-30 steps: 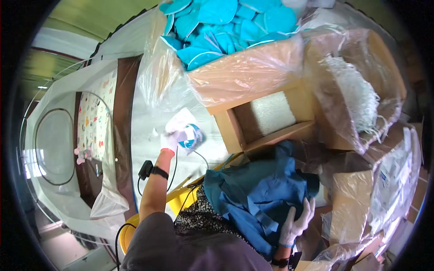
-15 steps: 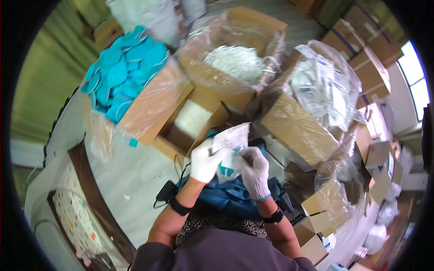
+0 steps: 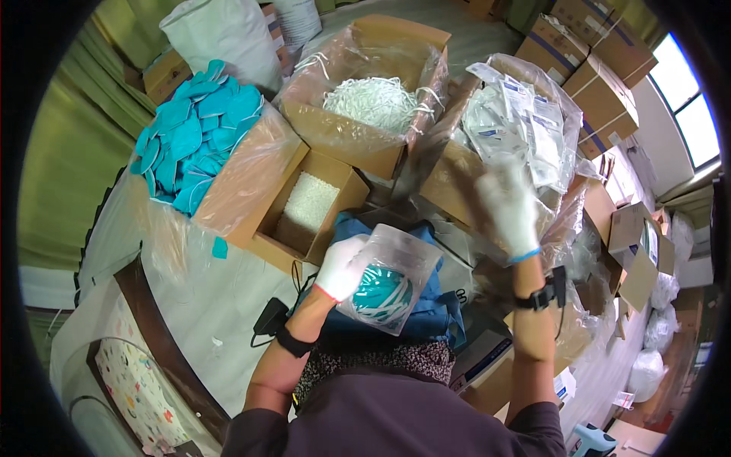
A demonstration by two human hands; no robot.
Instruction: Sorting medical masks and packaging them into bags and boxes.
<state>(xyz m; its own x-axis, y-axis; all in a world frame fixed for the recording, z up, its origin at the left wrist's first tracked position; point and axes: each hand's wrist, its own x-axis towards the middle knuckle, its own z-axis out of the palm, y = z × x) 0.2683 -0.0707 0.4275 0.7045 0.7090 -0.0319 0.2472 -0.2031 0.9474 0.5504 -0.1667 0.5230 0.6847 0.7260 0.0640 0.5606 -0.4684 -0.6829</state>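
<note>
My left hand [image 3: 343, 266], in a white knit glove, grips the edge of a clear plastic bag [image 3: 384, 293] over my lap. Teal cup-shaped masks with white straps show through the bag. My right hand [image 3: 509, 204], gloved too, is stretched forward to the right at the near side of a carton [image 3: 455, 177] lined with clear film. Motion smears its fingers, so I cannot see whether they hold anything. Flat white-and-clear printed pouches [image 3: 525, 122] fill that carton, just beyond the hand. Blue cloth [image 3: 434, 305] lies under the bag.
A carton heaped with teal masks [image 3: 199, 137] stands at far left. Beside it are a carton of white straps [image 3: 373, 103] and a smaller box with small white pieces [image 3: 308, 202]. White sacks [image 3: 221, 38] and stacked cartons [image 3: 601, 91] stand behind.
My right hand has left the bag and moved forward and right to the pouch carton. My left hand still holds the bag, which now lies flatter with the masks plainly visible.
</note>
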